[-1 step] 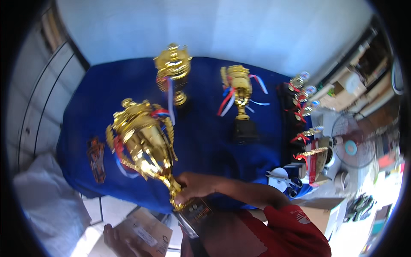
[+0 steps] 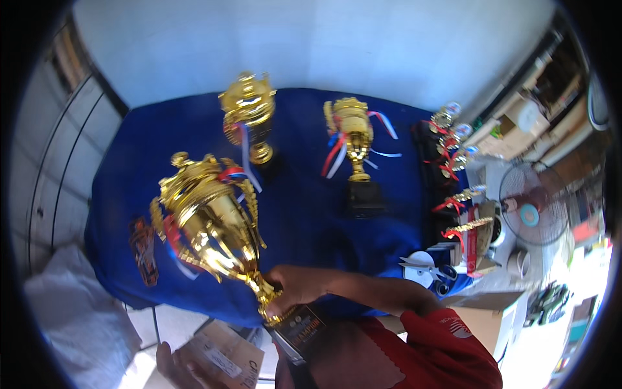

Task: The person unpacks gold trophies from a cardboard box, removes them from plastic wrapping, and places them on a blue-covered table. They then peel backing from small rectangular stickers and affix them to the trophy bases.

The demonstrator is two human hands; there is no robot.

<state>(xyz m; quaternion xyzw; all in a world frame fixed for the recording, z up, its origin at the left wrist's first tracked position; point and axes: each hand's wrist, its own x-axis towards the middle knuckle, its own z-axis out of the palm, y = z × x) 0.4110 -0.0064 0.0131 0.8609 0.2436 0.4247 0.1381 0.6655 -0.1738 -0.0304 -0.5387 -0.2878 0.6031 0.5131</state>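
Observation:
My right hand (image 2: 293,285) is wrapped round the stem of a big gold trophy cup (image 2: 217,227), just above its dark base with a printed plate. The cup leans to the upper left over the blue-covered table, with leafy handles and red, white and blue ribbons. Low on the left, my left hand (image 2: 176,368) is partly cut off by the lower edge. It holds nothing that I can see, its fingers are apart, and it appears in front of a cardboard box (image 2: 223,347); whether they touch, I cannot tell.
Two more gold trophies, one at the back left (image 2: 249,107) and one centre right (image 2: 356,133), stand on the blue cloth (image 2: 304,168). Several small trophies (image 2: 453,155) line the right edge. Scissors (image 2: 424,267) lie near a white roll. A fan (image 2: 531,207) stands beyond.
The whole view has shifted slightly, so the table and its trophies appear a little further left. My right hand keeps its hold on the trophy.

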